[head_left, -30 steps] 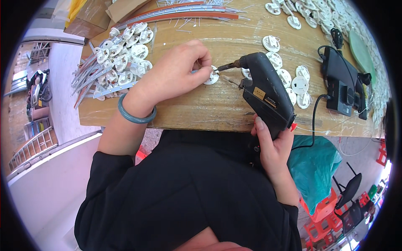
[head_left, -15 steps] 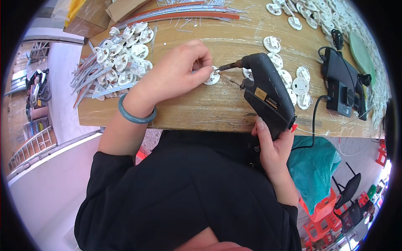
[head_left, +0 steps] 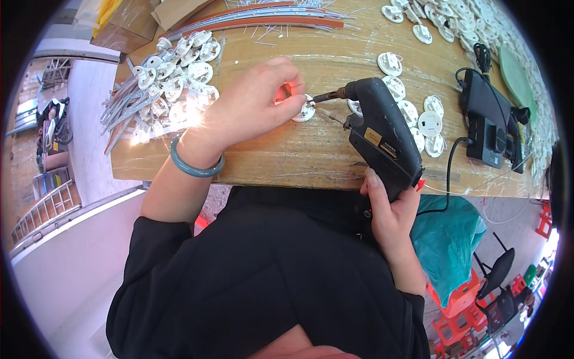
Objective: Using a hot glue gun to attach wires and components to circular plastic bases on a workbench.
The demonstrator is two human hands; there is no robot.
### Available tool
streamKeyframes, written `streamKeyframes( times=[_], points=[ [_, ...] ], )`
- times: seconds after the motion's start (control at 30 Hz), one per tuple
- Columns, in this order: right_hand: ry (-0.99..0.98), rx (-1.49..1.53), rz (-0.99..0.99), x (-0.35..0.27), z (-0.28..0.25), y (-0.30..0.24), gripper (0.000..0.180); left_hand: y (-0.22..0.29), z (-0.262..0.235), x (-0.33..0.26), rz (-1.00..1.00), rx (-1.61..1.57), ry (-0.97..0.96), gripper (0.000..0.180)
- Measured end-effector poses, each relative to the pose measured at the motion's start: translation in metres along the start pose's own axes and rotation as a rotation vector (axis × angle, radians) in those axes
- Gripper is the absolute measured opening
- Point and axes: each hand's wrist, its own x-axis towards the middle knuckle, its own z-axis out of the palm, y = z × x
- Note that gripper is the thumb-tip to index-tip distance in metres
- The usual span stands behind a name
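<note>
On my feed, barely any movement since the earlier frame; a light strip at left has lit. Desk, wooden. Soldering gun, black. Left hand, fingers curled toward thumb; I cannot tell whether they pinch anything. Right hand, fingers wrapped around the gun's handle. White disc, on the desk, at the left fingertips and gun's tip.
</note>
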Motion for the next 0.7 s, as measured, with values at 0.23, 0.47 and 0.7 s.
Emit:
streamKeyframes(
  times=[0.23, 0.47, 0.7],
  points=[
    [0.006, 0.138, 0.082, -0.002, -0.001, -0.004, 0.039, 0.003, 0.001, -0.001, -0.024, -0.098, 0.011, 0.007],
    [0.013, 0.086, 0.025, -0.001, -0.002, 0.000, 0.041, 0.004, 0.000, -0.001, -0.022, -0.095, 0.009, 0.008],
    [-0.003, -0.003, 0.019, -0.001, -0.002, 0.002, 0.045, 0.004, 0.001, -0.001, -0.026, -0.099, 0.006, 0.008]
  ],
)
